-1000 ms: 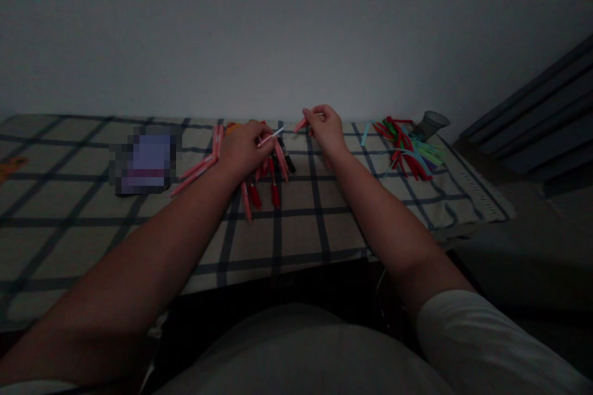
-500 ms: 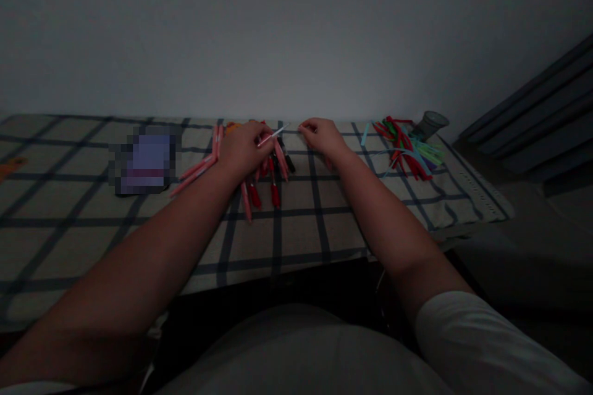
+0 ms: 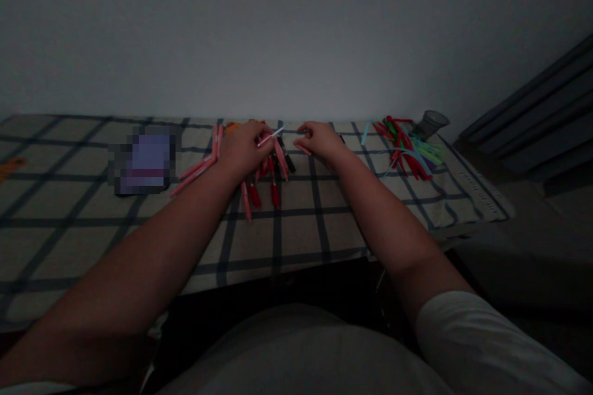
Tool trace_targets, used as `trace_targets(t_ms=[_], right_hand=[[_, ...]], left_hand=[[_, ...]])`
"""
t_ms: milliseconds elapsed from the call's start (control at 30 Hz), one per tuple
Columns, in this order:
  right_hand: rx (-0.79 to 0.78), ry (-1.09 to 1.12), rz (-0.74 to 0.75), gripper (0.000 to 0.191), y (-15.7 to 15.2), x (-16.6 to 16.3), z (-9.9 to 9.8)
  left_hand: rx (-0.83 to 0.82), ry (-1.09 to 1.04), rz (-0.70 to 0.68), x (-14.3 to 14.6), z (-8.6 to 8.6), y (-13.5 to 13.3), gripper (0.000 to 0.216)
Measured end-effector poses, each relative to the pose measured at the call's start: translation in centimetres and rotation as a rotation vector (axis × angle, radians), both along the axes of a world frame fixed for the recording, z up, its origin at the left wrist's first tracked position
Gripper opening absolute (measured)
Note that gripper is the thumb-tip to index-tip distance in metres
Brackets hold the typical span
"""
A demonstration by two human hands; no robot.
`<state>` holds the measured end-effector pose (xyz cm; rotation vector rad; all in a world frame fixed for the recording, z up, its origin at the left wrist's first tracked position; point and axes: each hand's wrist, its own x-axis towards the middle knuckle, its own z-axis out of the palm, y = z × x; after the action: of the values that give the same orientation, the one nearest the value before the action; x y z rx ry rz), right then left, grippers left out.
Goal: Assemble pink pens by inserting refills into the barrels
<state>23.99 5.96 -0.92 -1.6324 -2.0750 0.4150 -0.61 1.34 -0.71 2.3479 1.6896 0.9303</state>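
My left hand (image 3: 245, 145) is closed on a slim pen (image 3: 279, 130) with a pale, pointed end that sticks out to the right. Beneath and around this hand lie several pink pens (image 3: 197, 173), red-capped pens (image 3: 275, 194) and a black marker (image 3: 290, 162). To the right of the pile, my right hand (image 3: 322, 139) has curled fingers, with a gap between thumb and forefinger. A pinkish tip shows by its thumb and a small dark end behind its wrist; what the fingers hold is too dim to make out.
A checked cloth (image 3: 301, 228) covers the table, which meets a grey wall. To the left lies a blurred purple package (image 3: 148, 160), with an orange thing (image 3: 12, 166) at the far left. Red, green and blue strips (image 3: 407, 151) lie at right beside a grey cup (image 3: 430, 124).
My right hand has dipped slightly, and its thumb and forefinger have parted from a pinch. A pinkish tip and a dark end now show beside it. My left hand stays put.
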Motion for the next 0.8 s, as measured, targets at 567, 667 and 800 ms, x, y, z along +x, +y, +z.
trace_targets(t_ms=[567, 667, 800], right_hand=[[-0.041, -0.232, 0.060, 0.039, -2.2, -0.6, 1.9], [0.018, -0.208, 0.061, 0.040, -1.3, -0.3, 1.2], [0.045, -0.213, 0.038, 0.039, -0.5, 0.3, 0.4]], left_hand=[[0.010, -0.010, -0.002, 0.0, 0.1, -0.1, 0.034], [0.007, -0.013, -0.004, 0.1, 0.2, -0.1, 0.032], [0.001, -0.015, -0.006, 0.1, 0.3, -0.2, 0.032]])
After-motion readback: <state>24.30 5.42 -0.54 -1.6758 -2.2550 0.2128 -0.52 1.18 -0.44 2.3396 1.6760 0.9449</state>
